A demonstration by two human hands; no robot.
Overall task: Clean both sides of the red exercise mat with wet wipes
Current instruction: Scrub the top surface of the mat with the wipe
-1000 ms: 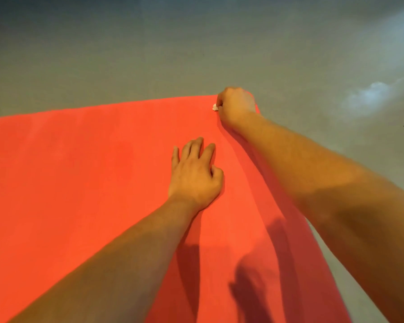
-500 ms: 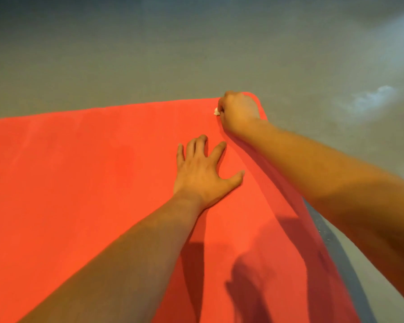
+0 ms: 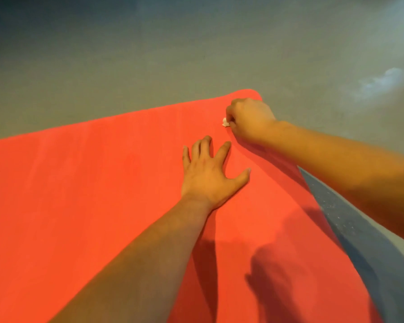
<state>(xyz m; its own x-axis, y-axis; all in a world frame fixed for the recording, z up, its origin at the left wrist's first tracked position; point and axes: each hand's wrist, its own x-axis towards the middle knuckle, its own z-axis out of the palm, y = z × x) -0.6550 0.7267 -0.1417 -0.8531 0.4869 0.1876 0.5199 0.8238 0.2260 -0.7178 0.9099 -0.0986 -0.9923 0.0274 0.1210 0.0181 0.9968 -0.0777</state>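
On the floor [image 3: 149,66], the red exercise mat [image 3: 79,206] lies flat; the right hand [image 3: 250,120], fisted on a wet wipe [image 3: 225,122], has drawn back from its far right corner, while the left hand [image 3: 208,176] now presses splayed.

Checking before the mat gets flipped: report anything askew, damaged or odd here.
Nothing stands out. The red mat lies flat on the grey floor, left hand spread on it, right hand closed on a small white wipe near the far corner.
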